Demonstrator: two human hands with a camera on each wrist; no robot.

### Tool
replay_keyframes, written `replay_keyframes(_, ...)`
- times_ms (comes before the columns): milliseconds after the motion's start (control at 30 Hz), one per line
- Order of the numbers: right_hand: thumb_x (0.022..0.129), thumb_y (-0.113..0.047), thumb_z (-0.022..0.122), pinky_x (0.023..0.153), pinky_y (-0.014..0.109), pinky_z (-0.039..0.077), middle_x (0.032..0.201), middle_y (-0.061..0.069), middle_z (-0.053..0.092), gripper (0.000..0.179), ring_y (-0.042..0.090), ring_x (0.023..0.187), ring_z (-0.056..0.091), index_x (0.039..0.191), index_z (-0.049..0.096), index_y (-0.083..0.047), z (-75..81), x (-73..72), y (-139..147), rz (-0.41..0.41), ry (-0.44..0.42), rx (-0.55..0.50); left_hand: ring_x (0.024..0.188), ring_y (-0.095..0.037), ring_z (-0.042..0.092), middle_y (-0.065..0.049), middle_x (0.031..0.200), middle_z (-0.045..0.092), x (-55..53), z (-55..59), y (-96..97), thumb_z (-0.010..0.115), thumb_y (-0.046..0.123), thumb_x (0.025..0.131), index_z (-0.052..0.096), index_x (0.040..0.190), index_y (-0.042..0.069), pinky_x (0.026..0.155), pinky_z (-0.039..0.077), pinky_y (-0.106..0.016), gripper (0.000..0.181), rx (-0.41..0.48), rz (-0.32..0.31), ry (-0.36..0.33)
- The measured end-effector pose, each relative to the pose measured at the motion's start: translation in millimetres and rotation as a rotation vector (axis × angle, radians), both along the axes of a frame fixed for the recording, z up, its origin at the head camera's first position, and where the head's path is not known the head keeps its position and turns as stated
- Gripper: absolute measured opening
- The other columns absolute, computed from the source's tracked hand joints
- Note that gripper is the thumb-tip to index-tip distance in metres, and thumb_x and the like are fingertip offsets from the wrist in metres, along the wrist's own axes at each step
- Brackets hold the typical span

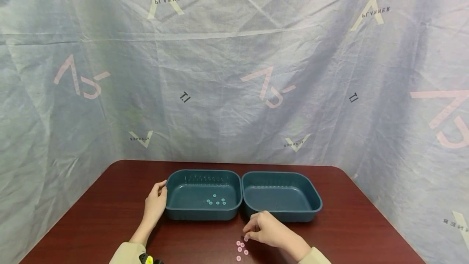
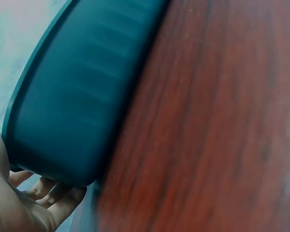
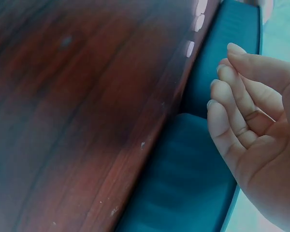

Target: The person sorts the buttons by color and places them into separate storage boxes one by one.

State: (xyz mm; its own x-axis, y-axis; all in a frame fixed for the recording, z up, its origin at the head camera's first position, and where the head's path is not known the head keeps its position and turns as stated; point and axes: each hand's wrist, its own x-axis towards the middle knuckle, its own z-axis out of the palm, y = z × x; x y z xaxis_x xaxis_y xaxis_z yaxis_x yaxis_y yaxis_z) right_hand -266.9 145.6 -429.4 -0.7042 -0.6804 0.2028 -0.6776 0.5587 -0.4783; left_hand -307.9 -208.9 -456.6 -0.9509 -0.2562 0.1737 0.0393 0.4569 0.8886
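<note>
My left hand grips the left end of the left dark teal tray; in the left wrist view its thumb is by the rim and its fingers lie against the outer end wall. Several small light-blue buttons lie on that tray's floor. My right hand is in front of the right teal tray, thumb and forefinger bent toward each other just above a pink button. In the right wrist view no button shows between the fingertips. Several more pink buttons lie on the table beside it.
Both trays stand side by side, almost touching, on a dark red-brown wooden table. The right tray's floor shows no buttons. A pale printed cloth hangs behind and at both sides of the table.
</note>
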Motion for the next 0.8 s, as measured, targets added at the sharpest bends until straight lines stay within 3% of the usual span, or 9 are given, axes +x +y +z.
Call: replay_keyframes(800,0.074,-0.011,0.077,0.055,0.012,0.04,0.066,-0.012,0.055,0.006,-0.007,0.059,0.044,0.08,0.075,-0.013,-4.7,-2.1,-8.0,-0.038,0.033,0.115,0.121,-0.041,0.046,-0.027,0.134,0.047,-0.3,0.3,-0.2,0.033,0.022,0.102,0.039,0.14,0.006,0.093,0.039,-0.054,0.042,0.008,0.01,-0.003)
